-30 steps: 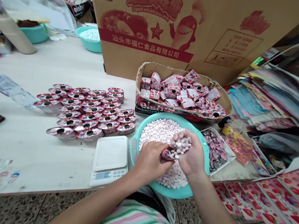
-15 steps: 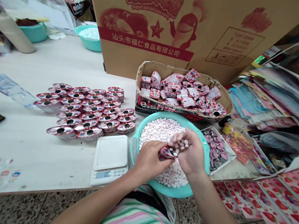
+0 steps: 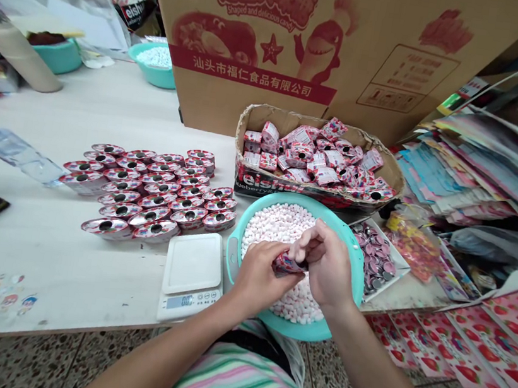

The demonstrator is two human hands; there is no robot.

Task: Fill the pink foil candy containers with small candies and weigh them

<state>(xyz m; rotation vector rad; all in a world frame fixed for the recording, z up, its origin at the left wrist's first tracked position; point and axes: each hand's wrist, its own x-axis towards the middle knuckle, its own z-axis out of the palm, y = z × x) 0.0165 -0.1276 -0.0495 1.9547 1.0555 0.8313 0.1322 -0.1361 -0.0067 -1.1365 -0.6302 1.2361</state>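
Here, a small red foil packet [image 3: 288, 265] is held above a teal basin [image 3: 308, 202] between the left hand [image 3: 258, 280] and the right hand [image 3: 325, 268]. The left fingers [image 3: 273, 266] are curled tightly around the packet's lower side, while the right fingertips [image 3: 303, 251] are bent in and pressed against its upper side; neither hand is released. Directly beneath, the basin is filled with many pink and white candies [image 3: 274, 224], too numerous to be counted.

The basin is placed at the front edge of a white table [image 3: 85, 101], with little room left on either side. A digital kitchen scale [image 3: 191, 277] is set just beside it on the left, and a cardboard tray of wrapped packets [image 3: 260, 181] is pressed close behind it. To the right, a white tray of purple and silver discs [image 3: 377, 260] is almost touching the rim.

Roughly thirty red foil cups [image 3: 154, 193] are laid in close rows left of the scale, with open tabletop beyond them. The tray holds roughly thirty packets. Two more teal bowls [image 3: 151, 71] [image 3: 52, 58] are seen further back, beside a large printed carton [image 3: 261, 35].
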